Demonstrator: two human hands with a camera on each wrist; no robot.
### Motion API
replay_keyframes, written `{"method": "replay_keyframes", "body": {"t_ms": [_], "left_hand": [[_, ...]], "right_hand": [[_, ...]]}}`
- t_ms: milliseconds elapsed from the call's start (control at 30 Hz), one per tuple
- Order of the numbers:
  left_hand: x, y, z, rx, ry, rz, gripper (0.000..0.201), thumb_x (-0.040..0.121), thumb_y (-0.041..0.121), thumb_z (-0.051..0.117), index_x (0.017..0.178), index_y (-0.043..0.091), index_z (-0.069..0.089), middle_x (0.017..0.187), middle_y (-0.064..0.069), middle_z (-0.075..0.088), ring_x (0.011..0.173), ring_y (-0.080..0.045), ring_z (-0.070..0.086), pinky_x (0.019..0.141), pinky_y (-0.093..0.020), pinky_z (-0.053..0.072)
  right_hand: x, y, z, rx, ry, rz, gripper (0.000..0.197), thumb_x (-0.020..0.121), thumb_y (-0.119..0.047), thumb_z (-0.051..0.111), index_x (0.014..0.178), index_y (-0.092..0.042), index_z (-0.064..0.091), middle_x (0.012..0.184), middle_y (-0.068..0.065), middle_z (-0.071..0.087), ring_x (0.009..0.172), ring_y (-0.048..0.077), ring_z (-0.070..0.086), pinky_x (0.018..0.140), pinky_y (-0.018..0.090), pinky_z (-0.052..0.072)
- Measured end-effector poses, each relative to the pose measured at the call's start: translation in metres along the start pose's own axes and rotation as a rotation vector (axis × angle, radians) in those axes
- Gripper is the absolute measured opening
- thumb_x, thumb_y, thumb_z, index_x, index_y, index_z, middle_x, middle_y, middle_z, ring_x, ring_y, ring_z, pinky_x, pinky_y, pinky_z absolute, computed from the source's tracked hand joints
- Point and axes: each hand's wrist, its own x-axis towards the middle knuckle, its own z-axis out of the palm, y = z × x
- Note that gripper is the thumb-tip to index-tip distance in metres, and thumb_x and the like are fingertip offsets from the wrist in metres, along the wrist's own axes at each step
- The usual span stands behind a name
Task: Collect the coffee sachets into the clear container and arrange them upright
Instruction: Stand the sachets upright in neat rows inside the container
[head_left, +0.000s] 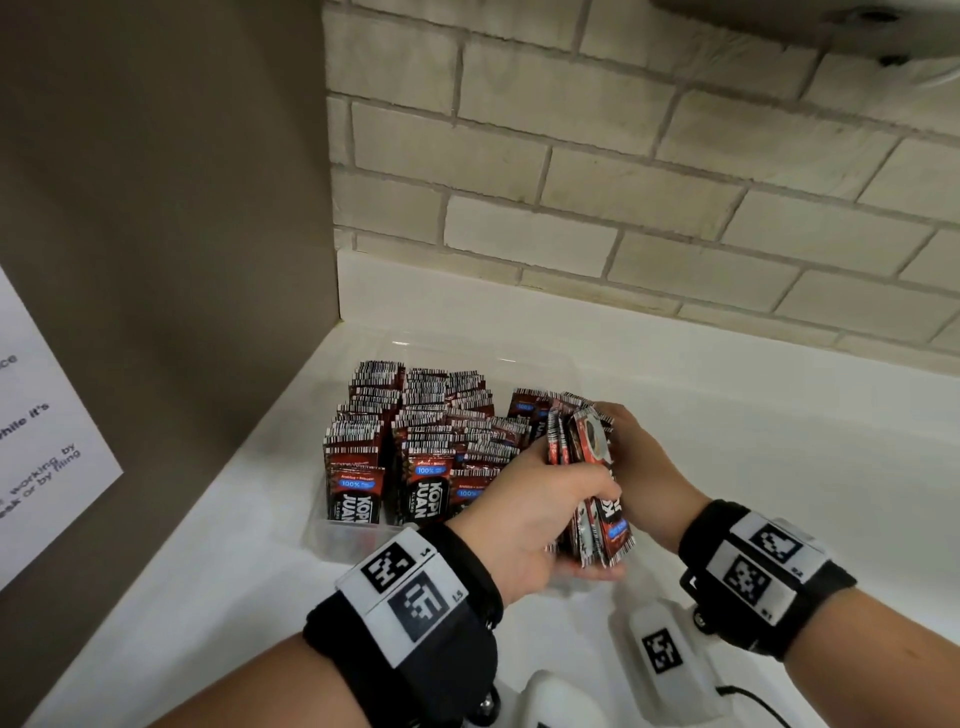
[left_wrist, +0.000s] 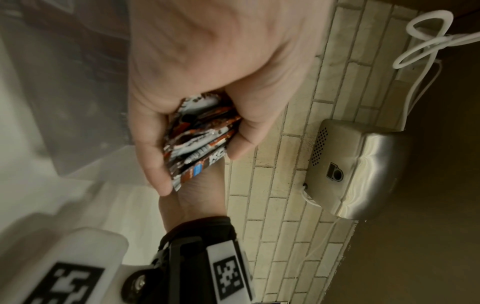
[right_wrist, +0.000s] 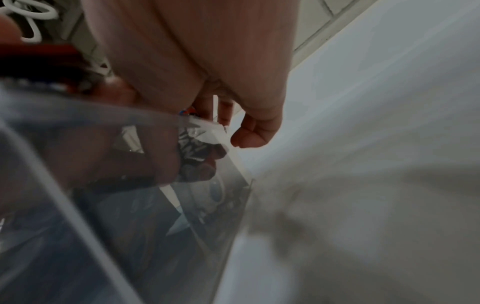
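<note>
White tabletop (head_left: 727, 415) by brick wall | clear container (head_left: 332, 540) mostly filled, sachets upright | left hand (head_left: 524, 514) fingers clamped on last sachet bundle (head_left: 592, 499) | right hand (head_left: 644, 467) steadies bundle, grip unclear

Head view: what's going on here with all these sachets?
A person is filling a clear container on a white counter with coffee sachets. Rows of sachets already stand upright in its left part. The left hand grips a bundle of sachets at the container's right end, and the right hand steadies the bundle from the other side. The bundle is not yet released.
</note>
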Motion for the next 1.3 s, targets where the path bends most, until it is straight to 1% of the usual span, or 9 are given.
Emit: {"method": "replay_keyframes", "body": {"t_ms": [100, 233, 333, 500, 700, 800, 967, 1100, 1300], "left_hand": [[-0.001, 0.001, 0.0, 0.005, 0.0, -0.01, 0.026, 0.088, 0.002, 0.06, 0.102, 0.024, 0.06, 0.101, -0.009, 0.061, 0.081, -0.026, 0.064, 0.063, -0.044, 0.06], [0.0, 0.003, 0.001, 0.032, -0.014, -0.023, 0.025, 0.088, 0.002, 0.06, 0.101, 0.024, 0.06, 0.102, -0.009, 0.061, 0.086, -0.029, 0.065, 0.065, -0.046, 0.06], [0.001, 0.004, 0.003, 0.052, -0.018, -0.03, 0.024, 0.088, 0.003, 0.06, 0.101, 0.023, 0.059, 0.103, -0.01, 0.06, 0.087, -0.028, 0.064, 0.062, -0.043, 0.06], [0.001, 0.0, 0.001, 0.039, -0.015, 0.005, 0.028, 0.087, 0.002, 0.061, 0.105, 0.025, 0.06, 0.103, -0.009, 0.063, 0.089, -0.028, 0.065, 0.07, -0.046, 0.06], [0.001, -0.005, -0.001, 0.037, -0.018, 0.049, 0.028, 0.087, 0.002, 0.06, 0.108, 0.021, 0.061, 0.092, -0.008, 0.064, 0.078, -0.025, 0.065, 0.068, -0.043, 0.06], [0.002, -0.006, 0.0, 0.016, 0.005, 0.048, 0.028, 0.086, 0.001, 0.061, 0.106, 0.02, 0.062, 0.093, -0.009, 0.064, 0.079, -0.027, 0.064, 0.066, -0.043, 0.06], [0.0, -0.007, 0.001, 0.008, 0.001, 0.053, 0.029, 0.086, 0.003, 0.061, 0.109, 0.021, 0.063, 0.099, -0.009, 0.067, 0.08, -0.026, 0.065, 0.072, -0.046, 0.06], [-0.002, -0.008, -0.001, 0.008, 0.003, 0.059, 0.031, 0.086, 0.003, 0.061, 0.11, 0.021, 0.063, 0.099, -0.011, 0.068, 0.08, -0.027, 0.065, 0.075, -0.049, 0.06], [0.001, -0.01, -0.002, 0.001, 0.014, 0.055, 0.026, 0.085, 0.003, 0.062, 0.105, 0.02, 0.064, 0.091, -0.009, 0.066, 0.078, -0.027, 0.065, 0.073, -0.047, 0.06]], "right_hand": [[0.002, -0.006, -0.003, 0.056, -0.057, 0.016, 0.043, 0.076, -0.01, 0.068, 0.101, -0.04, 0.05, 0.118, 0.0, 0.052, 0.106, 0.012, 0.054, 0.093, 0.016, 0.041], [0.009, -0.005, -0.003, 0.159, -0.101, 0.1, 0.037, 0.086, -0.001, 0.062, 0.12, -0.012, 0.057, 0.111, 0.005, 0.065, 0.103, 0.019, 0.063, 0.093, 0.037, 0.049], [0.009, -0.005, -0.002, 0.207, -0.093, 0.086, 0.035, 0.081, -0.011, 0.062, 0.116, -0.007, 0.061, 0.105, 0.006, 0.068, 0.098, 0.019, 0.065, 0.088, 0.035, 0.051], [0.01, -0.004, -0.008, 0.184, -0.095, 0.079, 0.036, 0.083, 0.012, 0.06, 0.115, -0.004, 0.06, 0.105, 0.009, 0.069, 0.097, 0.02, 0.066, 0.08, 0.021, 0.053], [0.018, -0.023, -0.051, -0.054, -0.248, 0.146, 0.072, 0.057, -0.005, 0.075, 0.114, -0.041, 0.049, 0.126, -0.018, 0.05, 0.107, 0.014, 0.051, 0.079, 0.028, 0.047], [0.03, -0.053, -0.078, -0.061, -0.184, 0.044, 0.06, 0.072, 0.004, 0.064, 0.111, -0.039, 0.055, 0.127, -0.016, 0.054, 0.114, 0.014, 0.051, 0.085, 0.03, 0.045], [0.062, -0.094, -0.055, -0.276, -0.334, -0.191, 0.038, 0.084, 0.006, 0.061, 0.11, -0.022, 0.066, 0.105, 0.003, 0.069, 0.088, 0.02, 0.064, 0.083, 0.027, 0.05], [0.076, -0.096, -0.033, -0.482, -0.511, -0.149, 0.038, 0.079, 0.002, 0.064, 0.108, -0.021, 0.071, 0.094, 0.001, 0.071, 0.075, 0.003, 0.064, 0.077, 0.021, 0.05], [0.075, -0.088, -0.022, -0.615, -0.429, -0.2, 0.031, 0.076, 0.001, 0.063, 0.092, -0.022, 0.077, 0.073, -0.004, 0.072, 0.061, -0.004, 0.059, 0.061, 0.002, 0.041]]}}
